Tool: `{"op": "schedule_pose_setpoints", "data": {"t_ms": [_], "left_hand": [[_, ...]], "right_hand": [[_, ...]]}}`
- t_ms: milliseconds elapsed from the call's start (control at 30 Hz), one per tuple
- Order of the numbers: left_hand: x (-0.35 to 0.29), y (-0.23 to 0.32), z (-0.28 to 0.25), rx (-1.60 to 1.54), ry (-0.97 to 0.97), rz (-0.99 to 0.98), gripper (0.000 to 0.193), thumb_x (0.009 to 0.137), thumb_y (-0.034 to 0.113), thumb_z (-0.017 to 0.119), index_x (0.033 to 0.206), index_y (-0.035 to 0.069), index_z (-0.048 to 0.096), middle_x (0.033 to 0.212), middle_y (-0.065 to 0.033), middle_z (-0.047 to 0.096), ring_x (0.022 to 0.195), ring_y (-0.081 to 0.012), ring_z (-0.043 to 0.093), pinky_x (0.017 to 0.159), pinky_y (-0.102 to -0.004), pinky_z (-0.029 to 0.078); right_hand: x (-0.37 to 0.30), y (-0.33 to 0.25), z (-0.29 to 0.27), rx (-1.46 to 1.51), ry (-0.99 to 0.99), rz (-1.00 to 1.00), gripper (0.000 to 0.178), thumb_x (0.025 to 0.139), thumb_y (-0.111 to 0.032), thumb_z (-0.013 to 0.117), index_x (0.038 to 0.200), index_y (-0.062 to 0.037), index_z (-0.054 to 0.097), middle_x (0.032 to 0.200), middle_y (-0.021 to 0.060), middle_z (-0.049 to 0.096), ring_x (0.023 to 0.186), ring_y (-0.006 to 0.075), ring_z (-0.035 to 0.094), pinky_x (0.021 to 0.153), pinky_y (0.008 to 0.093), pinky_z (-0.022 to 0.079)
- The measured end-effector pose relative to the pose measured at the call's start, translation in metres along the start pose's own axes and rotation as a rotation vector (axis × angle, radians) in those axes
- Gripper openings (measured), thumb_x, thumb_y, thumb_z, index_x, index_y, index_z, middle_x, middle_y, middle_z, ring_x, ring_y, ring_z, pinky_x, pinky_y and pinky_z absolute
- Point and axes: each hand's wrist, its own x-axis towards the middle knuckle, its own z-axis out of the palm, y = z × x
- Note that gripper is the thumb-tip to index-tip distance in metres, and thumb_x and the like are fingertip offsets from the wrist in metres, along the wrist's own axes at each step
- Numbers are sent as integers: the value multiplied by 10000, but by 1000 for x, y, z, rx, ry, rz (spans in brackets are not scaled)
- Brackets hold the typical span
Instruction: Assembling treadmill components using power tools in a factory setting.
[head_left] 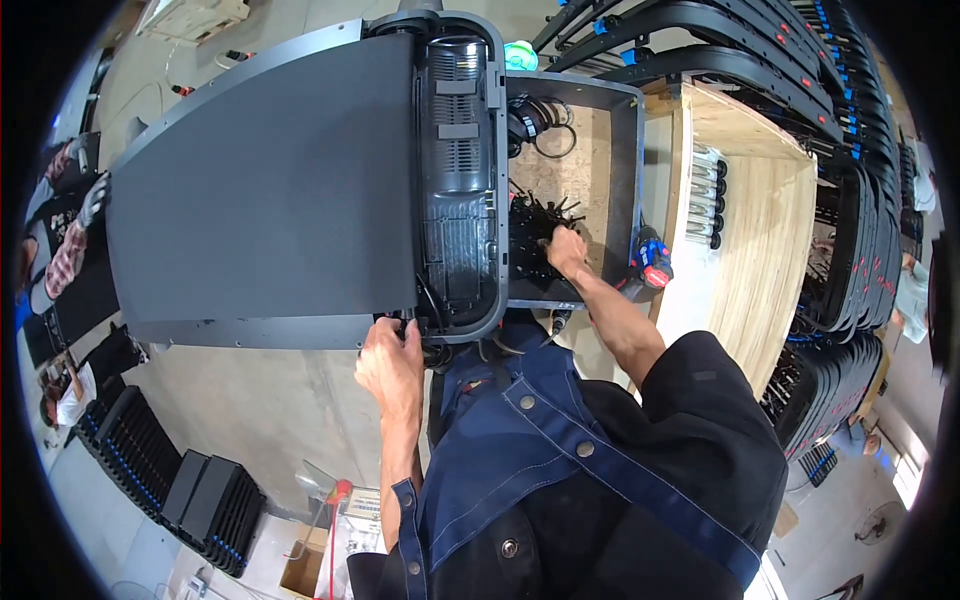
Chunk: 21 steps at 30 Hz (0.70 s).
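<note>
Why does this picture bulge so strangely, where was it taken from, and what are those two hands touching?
There is no robot here: these are a person's own bare hands. A fisheye camera worn on the head looks down, so straight edges bend. The left hand is at the near edge of a large treadmill-like machine; its grip isn't clear. The right hand is in a tray, at a pile of thin black pieces; whether it holds one is hidden. Right of the tray are a red-and-blue power tool and a wooden crate.
</note>
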Motion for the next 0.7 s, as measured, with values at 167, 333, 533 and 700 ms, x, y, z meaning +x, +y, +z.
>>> {"op": "schedule_pose_setpoints", "data": {"t_ms": [167,333,533,700], "left_hand": [[10,1,-6,-98,-89,126,226,889,271,733,949,55,698,869,-158,716,788,-404,690,658,-504,525],[12,-23,-32,-375,-156,206,222,907,197,727,1058,35,726,824,-150,709,712,-343,688,681,-415,542],[64,-27,-71,-109,-163,1086,373,818,-43,646,1176,57,668,1183,-82,641,1122,-305,576,940,-387,475],[106,-15,-54,179,-307,1606,330,819,92,634,1146,83,676,1216,-67,597,1219,-279,524,1044,-426,427]], "right_hand": [[31,42,31,60,145,134,355,829,-416,778,889,-66,791,864,187,753,854,318,749,819,425,590],[-6,36,-14,605,108,150,256,921,-213,715,972,35,754,644,69,659,555,165,654,579,336,525],[-158,-43,-123,1151,56,-192,241,938,-177,711,1033,44,705,821,49,686,620,108,621,561,268,513],[-237,-117,-130,466,174,-719,189,878,-191,728,982,-33,725,889,127,698,806,311,691,709,417,548]]}}
